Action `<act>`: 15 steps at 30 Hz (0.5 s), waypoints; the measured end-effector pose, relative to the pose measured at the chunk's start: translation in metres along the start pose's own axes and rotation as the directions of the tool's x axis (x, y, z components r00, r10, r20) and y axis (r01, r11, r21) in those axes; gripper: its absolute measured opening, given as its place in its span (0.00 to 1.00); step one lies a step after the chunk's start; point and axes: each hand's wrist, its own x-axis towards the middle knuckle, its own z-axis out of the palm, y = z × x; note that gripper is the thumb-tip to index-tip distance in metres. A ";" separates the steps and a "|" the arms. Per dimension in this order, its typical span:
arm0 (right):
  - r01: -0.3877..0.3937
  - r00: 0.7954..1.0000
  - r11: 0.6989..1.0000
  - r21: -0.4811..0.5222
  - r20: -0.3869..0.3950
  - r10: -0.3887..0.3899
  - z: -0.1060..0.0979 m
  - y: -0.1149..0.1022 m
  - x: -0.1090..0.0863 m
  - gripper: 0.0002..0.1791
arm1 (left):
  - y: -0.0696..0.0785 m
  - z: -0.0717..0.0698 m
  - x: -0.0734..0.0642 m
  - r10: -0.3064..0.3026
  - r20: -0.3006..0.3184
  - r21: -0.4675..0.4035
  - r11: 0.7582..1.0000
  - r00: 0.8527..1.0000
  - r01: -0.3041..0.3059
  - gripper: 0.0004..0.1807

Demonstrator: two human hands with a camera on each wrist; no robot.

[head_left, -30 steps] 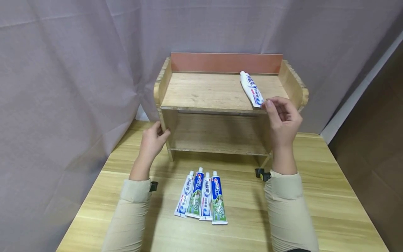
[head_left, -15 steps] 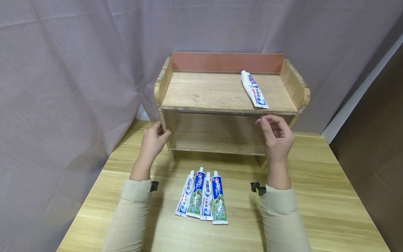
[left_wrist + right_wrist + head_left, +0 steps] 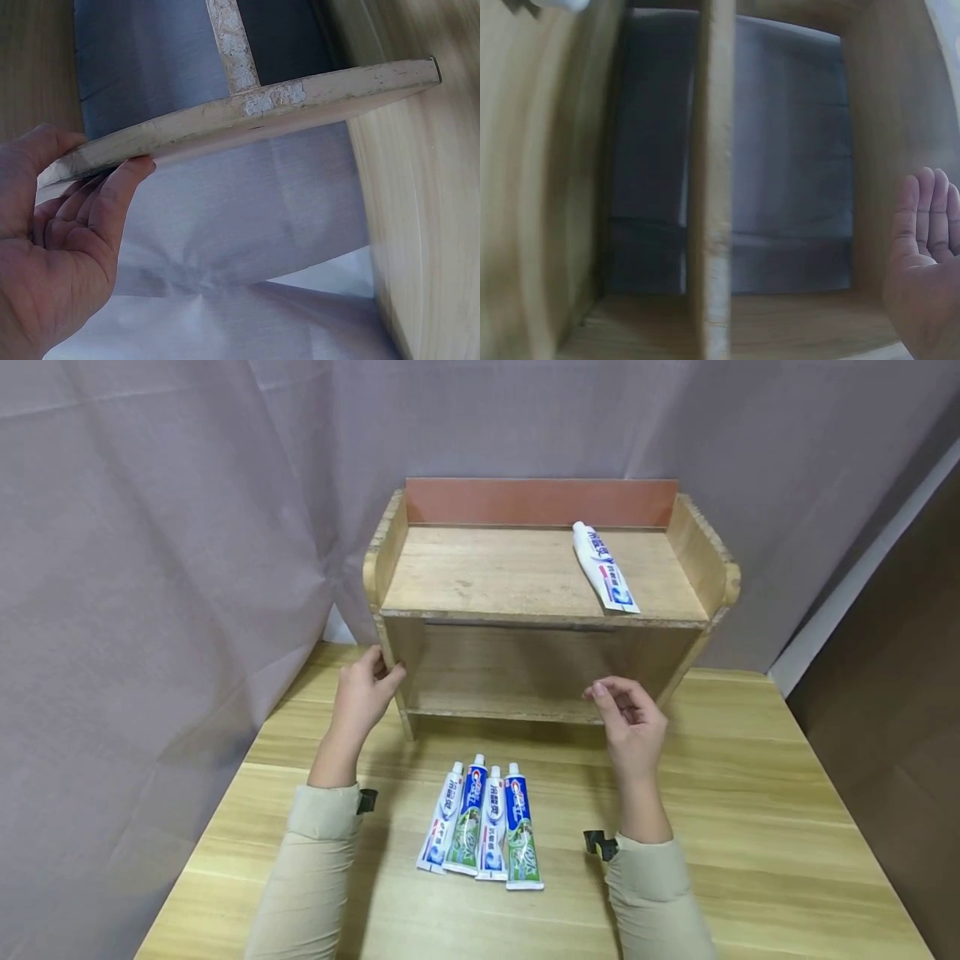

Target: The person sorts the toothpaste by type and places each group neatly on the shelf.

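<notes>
A small two-tier wooden shelf [image 3: 480, 578] stands on the table. My left hand [image 3: 363, 695] pinches the front edge of its left side panel [image 3: 300, 97], thumb on one face and fingers on the other. One white toothpaste tube [image 3: 604, 570] lies slanted on the top board, cap toward the back. My right hand [image 3: 636, 728] is in front of the lower board, fingers loosely bent and holding nothing; the right wrist view also shows the bare palm [image 3: 930, 277]. Nearer to me, blue-green toothpaste tubes [image 3: 522, 833] and white toothpaste tubes [image 3: 492, 827] lie side by side.
The wood-grain table [image 3: 765, 827] extends on both sides of the shelf. Grey cloth [image 3: 180, 527] hangs behind and to the left, and a dark brown panel [image 3: 892, 677] borders the right. A reddish strip [image 3: 540, 502] runs along the shelf's back.
My right hand has let go of the white toothpaste tube on the top board and moved down and toward me. The left hand has kept its hold on the side panel.
</notes>
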 end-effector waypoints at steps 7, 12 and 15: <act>-0.049 0.998 0.999 -0.023 0.035 0.050 0.003 0.009 -0.020 0.09 | 0.000 -0.001 0.001 0.014 -0.014 -0.002 1.000 1.000 -0.014 0.12; -0.084 0.993 0.994 -0.067 0.082 0.089 0.007 0.011 -0.030 0.07 | -0.001 -0.001 0.001 0.013 -0.021 -0.002 1.000 1.000 -0.013 0.12; -0.097 0.989 0.991 -0.090 0.107 0.106 0.009 0.012 -0.037 0.06 | -0.001 0.000 0.001 0.003 -0.018 0.001 1.000 1.000 -0.003 0.12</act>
